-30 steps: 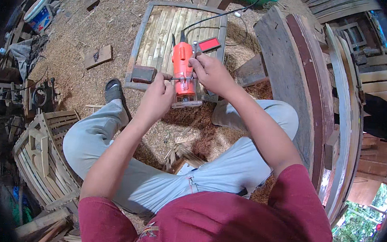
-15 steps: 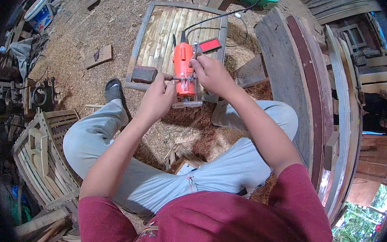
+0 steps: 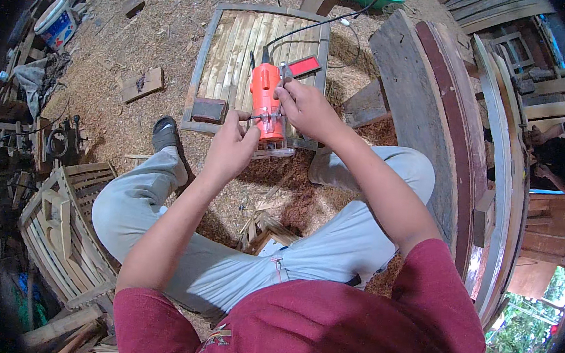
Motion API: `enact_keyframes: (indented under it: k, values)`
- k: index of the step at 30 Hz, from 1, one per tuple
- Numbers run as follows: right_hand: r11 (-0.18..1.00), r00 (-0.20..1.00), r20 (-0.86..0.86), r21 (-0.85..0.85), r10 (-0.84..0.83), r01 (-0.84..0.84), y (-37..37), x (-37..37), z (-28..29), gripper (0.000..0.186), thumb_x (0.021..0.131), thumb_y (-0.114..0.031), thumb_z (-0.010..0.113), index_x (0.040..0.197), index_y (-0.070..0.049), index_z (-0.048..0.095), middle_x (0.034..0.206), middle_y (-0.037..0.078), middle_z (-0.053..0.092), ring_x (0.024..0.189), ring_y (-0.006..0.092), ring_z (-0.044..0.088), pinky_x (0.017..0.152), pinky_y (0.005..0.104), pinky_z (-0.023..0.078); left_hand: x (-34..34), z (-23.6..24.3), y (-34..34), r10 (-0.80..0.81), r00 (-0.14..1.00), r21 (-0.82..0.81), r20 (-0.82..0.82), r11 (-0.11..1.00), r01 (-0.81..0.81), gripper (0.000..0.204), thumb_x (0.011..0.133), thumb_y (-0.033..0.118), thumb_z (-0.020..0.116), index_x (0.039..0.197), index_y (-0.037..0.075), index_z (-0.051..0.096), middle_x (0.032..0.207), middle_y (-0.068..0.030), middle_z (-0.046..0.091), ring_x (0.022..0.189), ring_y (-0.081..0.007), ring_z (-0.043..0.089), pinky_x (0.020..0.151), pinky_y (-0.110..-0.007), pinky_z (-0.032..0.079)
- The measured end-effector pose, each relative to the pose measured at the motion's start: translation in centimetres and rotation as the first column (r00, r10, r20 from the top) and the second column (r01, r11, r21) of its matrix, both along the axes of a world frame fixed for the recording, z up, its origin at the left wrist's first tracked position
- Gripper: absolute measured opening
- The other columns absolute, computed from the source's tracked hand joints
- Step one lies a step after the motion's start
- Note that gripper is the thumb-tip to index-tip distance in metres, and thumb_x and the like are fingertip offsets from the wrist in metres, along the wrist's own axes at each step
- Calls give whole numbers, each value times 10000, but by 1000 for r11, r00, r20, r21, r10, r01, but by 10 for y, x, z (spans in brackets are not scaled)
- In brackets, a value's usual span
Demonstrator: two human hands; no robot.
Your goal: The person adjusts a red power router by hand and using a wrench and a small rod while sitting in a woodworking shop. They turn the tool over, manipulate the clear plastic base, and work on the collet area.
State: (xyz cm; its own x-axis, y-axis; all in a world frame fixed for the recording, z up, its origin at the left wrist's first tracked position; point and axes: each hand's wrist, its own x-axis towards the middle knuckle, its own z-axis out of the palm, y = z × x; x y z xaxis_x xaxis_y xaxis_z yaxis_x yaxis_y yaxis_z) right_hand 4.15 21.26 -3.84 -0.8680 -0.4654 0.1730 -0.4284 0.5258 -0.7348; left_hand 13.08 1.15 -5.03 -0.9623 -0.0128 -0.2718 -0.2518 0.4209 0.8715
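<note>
An orange trim router (image 3: 264, 99) with a clear base (image 3: 274, 152) lies on a slatted wooden panel (image 3: 230, 59), its base toward me. My left hand (image 3: 233, 147) is closed at the router's left side, its fingertips pinching a thin dark rod near the clamp. From the right, my right hand (image 3: 306, 109) pinches a slim grey metal piece (image 3: 285, 72) against the router's body. Its fingers partly hide the metal fitting there. A red rectangular piece with a dark rim (image 3: 304, 65) rests beside the router, and a dark brown block (image 3: 209, 110) sits at the panel's near left corner.
A black cord (image 3: 321, 24) runs from the router toward the far right. Long planks (image 3: 414, 100) lean along my right side. Shavings cover the ground, where a small board (image 3: 143, 84) lies. At left are a white bucket (image 3: 56, 22) and a slatted wooden frame (image 3: 69, 233).
My left fingers have shifted slightly at the router's side. My right hand keeps its pinch, and the router stays in nearly the same place.
</note>
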Motion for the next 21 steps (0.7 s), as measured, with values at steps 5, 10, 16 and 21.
enact_keyframes:
  k: [5, 10, 16, 21]
  values:
    - [1000, 999, 33, 25, -2, 1, 0, -2, -3, 271, 1055, -212, 580, 972, 37, 644, 815, 253, 672, 768, 433, 686, 681, 496, 526, -18, -21, -6, 65, 995, 165, 82, 983, -78, 424, 953, 324, 651, 1114, -66, 618, 764, -156, 694, 712, -244, 688, 685, -393, 536]
    - [999, 1000, -17, 51, 15, -14, 0, 0, -3, 268, 1066, -201, 567, 979, 36, 656, 801, 208, 680, 728, 368, 701, 666, 451, 532, -15, -23, 1, 75, 996, 149, 57, 985, -82, 281, 1013, 277, 638, 1001, 2, 580, 743, -18, 602, 625, -90, 537, 560, -272, 422]
    - [1000, 999, -30, 6, 13, -12, -1, -2, -3, 272, 1041, -212, 591, 947, 42, 616, 825, 297, 658, 810, 497, 664, 704, 549, 515, -22, -21, -6, 119, 990, 202, 75, 970, -132, 466, 1015, 409, 663, 971, -54, 645, 769, -103, 668, 691, -162, 587, 665, -343, 491]
    - [1000, 998, -62, 23, 18, -17, -1, -1, -4, 250, 1046, -191, 588, 970, 40, 643, 839, 248, 674, 779, 447, 672, 687, 502, 516, -19, -12, -2, 107, 994, 211, 35, 971, -112, 405, 1043, 386, 654, 956, -9, 640, 792, -50, 651, 710, -113, 554, 662, -303, 462]
